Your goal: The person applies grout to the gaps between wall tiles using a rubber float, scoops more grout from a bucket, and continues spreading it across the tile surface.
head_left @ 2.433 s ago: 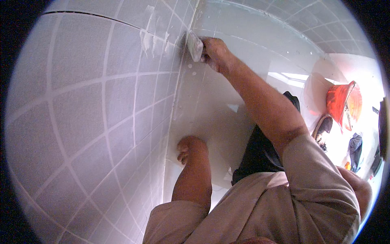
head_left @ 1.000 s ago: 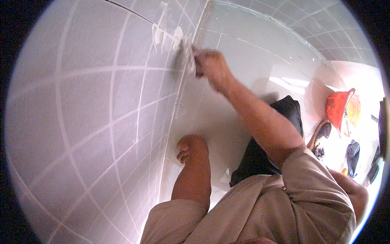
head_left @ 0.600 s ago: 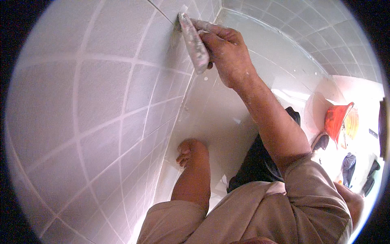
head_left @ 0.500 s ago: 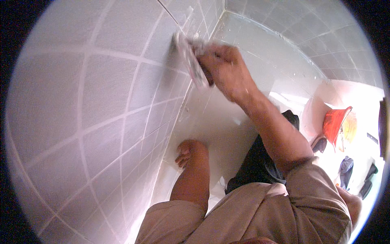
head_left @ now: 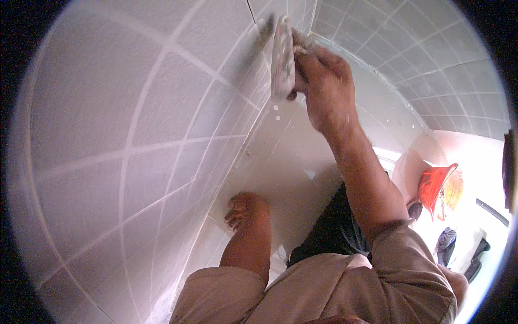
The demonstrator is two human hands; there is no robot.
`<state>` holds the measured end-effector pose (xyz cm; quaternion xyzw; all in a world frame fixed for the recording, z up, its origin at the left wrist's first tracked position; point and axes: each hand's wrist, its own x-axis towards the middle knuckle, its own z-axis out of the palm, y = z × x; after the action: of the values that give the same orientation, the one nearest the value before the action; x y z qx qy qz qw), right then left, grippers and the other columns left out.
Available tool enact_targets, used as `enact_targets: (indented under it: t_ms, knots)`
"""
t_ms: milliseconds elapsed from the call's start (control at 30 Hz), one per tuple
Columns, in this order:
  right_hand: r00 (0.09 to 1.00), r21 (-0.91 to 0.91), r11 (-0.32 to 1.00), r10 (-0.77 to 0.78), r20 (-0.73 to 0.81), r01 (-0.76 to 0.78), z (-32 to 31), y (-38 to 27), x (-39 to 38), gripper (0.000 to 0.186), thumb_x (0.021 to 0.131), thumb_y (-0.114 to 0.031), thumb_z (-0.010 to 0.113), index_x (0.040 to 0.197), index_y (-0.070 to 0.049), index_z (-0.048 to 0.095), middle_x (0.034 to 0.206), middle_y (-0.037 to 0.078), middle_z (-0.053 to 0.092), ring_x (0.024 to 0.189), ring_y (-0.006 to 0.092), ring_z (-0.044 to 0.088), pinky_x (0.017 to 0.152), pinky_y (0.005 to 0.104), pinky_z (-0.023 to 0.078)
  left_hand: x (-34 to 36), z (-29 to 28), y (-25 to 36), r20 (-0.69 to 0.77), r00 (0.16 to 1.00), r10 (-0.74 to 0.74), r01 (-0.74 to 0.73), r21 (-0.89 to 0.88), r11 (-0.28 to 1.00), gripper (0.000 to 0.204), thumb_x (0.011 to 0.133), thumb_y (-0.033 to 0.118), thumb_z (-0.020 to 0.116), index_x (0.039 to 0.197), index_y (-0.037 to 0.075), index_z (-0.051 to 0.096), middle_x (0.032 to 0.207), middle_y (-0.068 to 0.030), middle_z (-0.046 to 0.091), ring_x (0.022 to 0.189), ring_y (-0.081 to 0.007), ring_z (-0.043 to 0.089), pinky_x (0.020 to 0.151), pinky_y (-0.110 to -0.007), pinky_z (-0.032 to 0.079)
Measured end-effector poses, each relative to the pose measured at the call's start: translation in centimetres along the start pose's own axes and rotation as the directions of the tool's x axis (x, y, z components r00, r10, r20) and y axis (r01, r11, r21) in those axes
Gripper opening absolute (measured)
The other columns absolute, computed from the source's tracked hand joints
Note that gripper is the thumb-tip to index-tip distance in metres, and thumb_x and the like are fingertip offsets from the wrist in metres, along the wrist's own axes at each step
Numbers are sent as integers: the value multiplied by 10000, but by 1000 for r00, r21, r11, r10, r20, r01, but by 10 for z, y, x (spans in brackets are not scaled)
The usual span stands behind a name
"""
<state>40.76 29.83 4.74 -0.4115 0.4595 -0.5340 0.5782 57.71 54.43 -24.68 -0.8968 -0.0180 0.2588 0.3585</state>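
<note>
A flat float point(head_left: 283, 62), smeared with pale grout, is gripped by its back handle in my right hand point(head_left: 330, 81), whose fingers are wrapped round it. The float stands on edge beside the grey tiled wall point(head_left: 97, 124), close to the wall's foot and the far corner. I cannot tell whether its face touches the tiles. Lower down, my left hand point(head_left: 243, 209) is near the base of the same wall with fingers loosely bent and apart, holding nothing I can see. Pale grout lines run between the tiles.
A second tiled wall point(head_left: 431, 70) rises at the far right. Small white drops point(head_left: 277, 112) lie on the smooth grey floor point(head_left: 286, 146). An orange, bucket-like thing point(head_left: 433, 189) stands at the right, with a dark cloth-like item point(head_left: 445, 243) near it.
My right hand has moved the float away to the right and toward the far corner. The view has shifted slightly. My left hand stays low by the wall.
</note>
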Motion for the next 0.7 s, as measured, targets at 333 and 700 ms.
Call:
enact_targets:
  t_ms: [333, 700]
  knots:
    - [975, 88, 976, -205, 81, 198, 14, -14, -12, 212, 1011, -114, 543, 987, 46, 681, 731, 30, 634, 622, 121, 596, 537, 284, 478, -29, -37, -11, 50, 988, -147, 154, -193, 969, 647, 1053, 421, 232, 1598, 73, 208, 1658, -176, 231, 1521, -413, 214, 1231, -583, 136]
    - [963, -241, 932, -267, 49, 270, 10, -8, -9, 181, 960, -54, 533, 956, 51, 680, 893, 142, 643, 810, 215, 644, 686, 335, 517, 30, 32, 15, 82, 987, -138, 131, 88, 987, 589, 1057, 476, 270, 1597, 240, 264, 1657, -24, 296, 1536, -230, 237, 1214, -539, 159]
